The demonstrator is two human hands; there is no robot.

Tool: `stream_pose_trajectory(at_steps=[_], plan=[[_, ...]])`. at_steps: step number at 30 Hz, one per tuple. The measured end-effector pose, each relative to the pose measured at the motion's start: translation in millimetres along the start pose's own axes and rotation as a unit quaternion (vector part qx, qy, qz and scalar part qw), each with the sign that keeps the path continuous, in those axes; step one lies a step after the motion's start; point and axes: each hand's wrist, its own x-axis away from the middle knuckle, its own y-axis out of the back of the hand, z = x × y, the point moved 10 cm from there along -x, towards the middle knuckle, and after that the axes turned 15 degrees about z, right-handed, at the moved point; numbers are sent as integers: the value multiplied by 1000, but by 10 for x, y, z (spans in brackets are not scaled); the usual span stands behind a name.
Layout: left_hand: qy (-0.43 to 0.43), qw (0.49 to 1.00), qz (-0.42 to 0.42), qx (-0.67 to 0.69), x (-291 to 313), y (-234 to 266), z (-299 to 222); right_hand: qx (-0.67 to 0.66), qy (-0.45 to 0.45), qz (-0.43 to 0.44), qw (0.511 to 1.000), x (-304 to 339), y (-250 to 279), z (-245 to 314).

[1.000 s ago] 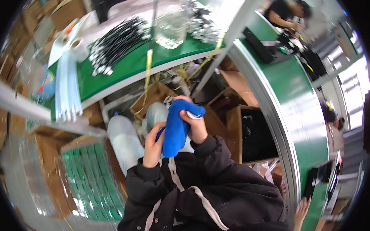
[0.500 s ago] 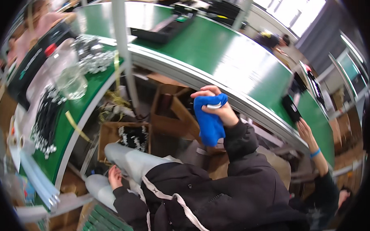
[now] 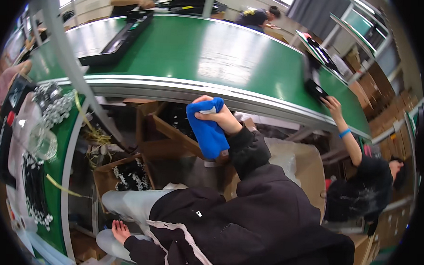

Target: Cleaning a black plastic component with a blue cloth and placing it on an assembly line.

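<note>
A blue cloth [image 3: 208, 134] hangs from my right hand [image 3: 224, 118], bunched between the thumb and fingers in front of the green work surface's metal edge. A small white patch shows near my thumb. The cloth is clear of the surface, above the floor and boxes. My left hand [image 3: 120, 231] rests by my knee, palm up with its fingers apart and nothing in it.
On the green work surface [image 3: 177, 52] lies a long black housing [image 3: 114, 52] at far left. At right a co-worker's hand [image 3: 333, 107] touches a black part [image 3: 314, 84]. Cardboard boxes [image 3: 122, 173] stand below. A side table holds black cables [image 3: 34, 187] and a clear bottle [image 3: 43, 143].
My view has swung to the right, so the side table and black housing sit further left. My right hand still grips the cloth; my left hand's fingers show more spread.
</note>
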Motion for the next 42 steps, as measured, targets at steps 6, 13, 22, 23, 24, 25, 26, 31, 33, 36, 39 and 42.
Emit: stream_pose_trajectory(at_steps=[6,13,22,23,24,25,26,31,33,36,39,42], plan=[[-9,1000,-9,-13,44,50,40,-68,-15,74,995,-399,-580,-368],[-21,999,-2,-26,160,-1,55,-119,-37,162,979,-760,-1301,-643],[-29,999,-14,-23,150,-118,77,-408,-271,275,828,-433,-2489,-1801],[-28,999,-19,-23,166,-114,82,-397,-295,259,830,-354,-2655,-2041],[-29,999,-26,-23,184,-100,81,-386,-319,244,831,-265,-2823,-2270],[-38,998,-41,-16,233,-18,67,-384,-328,259,823,-130,-3048,-2506],[-40,998,-37,-15,237,-2,77,-430,-380,309,758,114,-3357,-2686],[-45,998,-26,-21,284,-93,55,-386,-536,458,595,553,-3809,-3008],[-68,996,-49,-29,404,-146,-25,-379,-514,428,640,388,-3790,-2995],[-86,991,-89,-42,591,-132,-140,-389,-535,437,610,401,-3887,-3042],[-74,988,-122,-59,766,-149,-178,-398,-538,470,576,439,-3948,-3084],[-81,983,-141,-81,953,-193,-155,-351,-536,478,601,442,-3946,-3262]])
